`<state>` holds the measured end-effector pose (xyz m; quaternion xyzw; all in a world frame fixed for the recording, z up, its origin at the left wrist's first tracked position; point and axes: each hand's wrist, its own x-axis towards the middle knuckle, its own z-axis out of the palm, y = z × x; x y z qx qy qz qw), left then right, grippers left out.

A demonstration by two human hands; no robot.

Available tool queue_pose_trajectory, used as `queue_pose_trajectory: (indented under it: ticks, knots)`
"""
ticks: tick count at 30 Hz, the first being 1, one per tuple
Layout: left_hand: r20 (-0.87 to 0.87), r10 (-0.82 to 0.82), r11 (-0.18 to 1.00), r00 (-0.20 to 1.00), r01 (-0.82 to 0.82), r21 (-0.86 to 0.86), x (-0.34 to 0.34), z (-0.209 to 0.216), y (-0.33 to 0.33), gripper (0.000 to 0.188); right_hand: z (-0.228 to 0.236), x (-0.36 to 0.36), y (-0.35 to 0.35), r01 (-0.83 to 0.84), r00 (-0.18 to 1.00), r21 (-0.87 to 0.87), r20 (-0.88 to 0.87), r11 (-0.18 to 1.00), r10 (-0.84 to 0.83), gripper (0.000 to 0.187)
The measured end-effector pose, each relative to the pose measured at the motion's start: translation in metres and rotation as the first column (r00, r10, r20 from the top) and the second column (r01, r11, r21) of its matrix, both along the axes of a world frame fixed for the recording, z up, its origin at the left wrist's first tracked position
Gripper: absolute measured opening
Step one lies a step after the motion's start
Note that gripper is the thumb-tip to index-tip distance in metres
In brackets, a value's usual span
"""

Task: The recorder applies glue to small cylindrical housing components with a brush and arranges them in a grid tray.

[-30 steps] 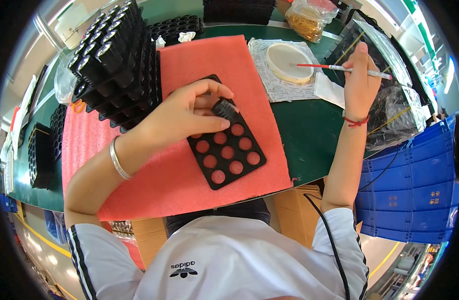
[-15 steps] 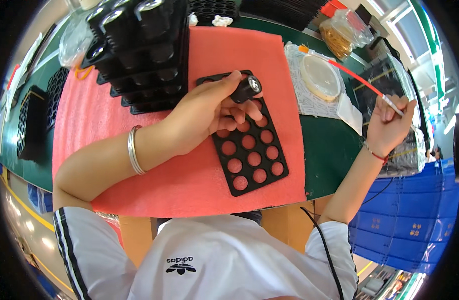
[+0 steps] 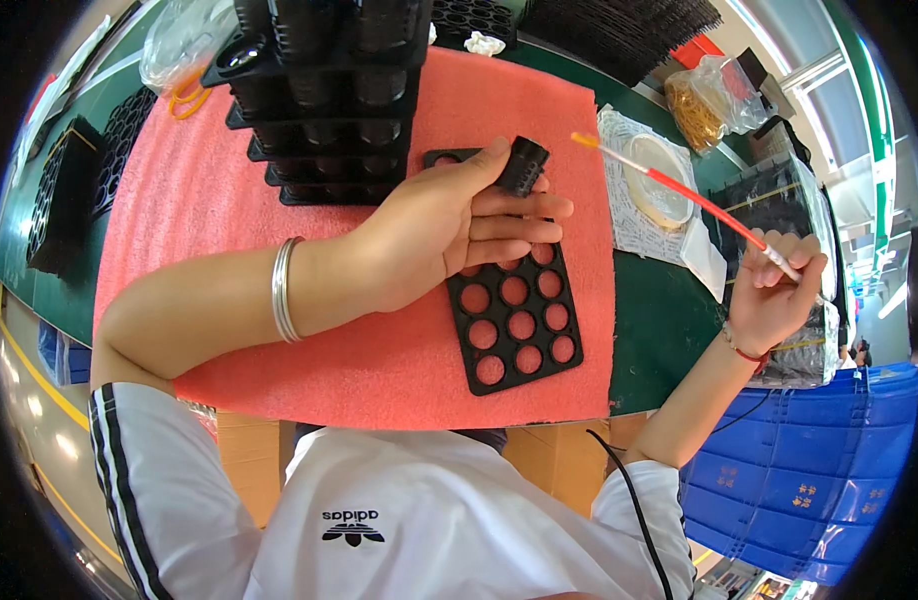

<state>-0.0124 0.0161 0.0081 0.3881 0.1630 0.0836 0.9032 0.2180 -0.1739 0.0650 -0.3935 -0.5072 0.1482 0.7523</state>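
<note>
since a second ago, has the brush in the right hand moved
Yes, leftward: the bristles of the brush, over the round dish a second ago, now show left of it, near the right edge of the pink mat.

A short black cylinder (image 3: 524, 167), bumpy around its side, is held tilted over the far part of a flat black tray (image 3: 509, 369). The tray, its round holes in 3 columns, lies slantwise near the pink mat's (image 3: 229, 210) near right corner. A slim brush (image 3: 694, 197), red-handled, slants over the mat's right edge, orange bristles leftward.
</note>
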Motion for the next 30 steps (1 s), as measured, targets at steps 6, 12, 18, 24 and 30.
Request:
queue_pose_trajectory:
  ticks: [6, 12, 18, 24, 30]
  knots:
    - [0.029, 0.005, 1.0, 1.0, -0.005, 0.001, -0.0005, -0.0003, -0.0011, 0.042, -0.0049, -0.0026, 0.0035, 0.006, 0.998, -0.112, 0.061, 0.994, 0.001, 0.032]
    - [0.044, 0.006, 0.999, 0.999, -0.008, 0.042, -0.0012, 0.0021, -0.0032, 0.042, -0.0053, -0.0022, 0.0054, 0.062, 0.99, -0.128, 0.137, 0.99, -0.044, 0.03]
    - [0.094, 0.023, 0.998, 0.995, -0.029, 0.059, -0.0025, 0.0012, -0.0038, 0.044, -0.0052, 0.0009, 0.0038, 0.079, 0.991, -0.159, 0.122, 0.984, -0.06, 0.03]
    - [0.163, 0.027, 0.999, 0.986, -0.033, 0.035, -0.0036, -0.0029, -0.0015, 0.044, -0.006, 0.0016, 0.0029, 0.096, 0.988, -0.165, 0.138, 0.982, -0.073, 0.03]
    - [0.16, 0.007, 0.999, 0.987, -0.012, 0.03, -0.0049, -0.0031, -0.0007, 0.046, -0.006, 0.0038, 0.0024, 0.059, 0.991, -0.167, 0.128, 0.984, -0.037, 0.03]
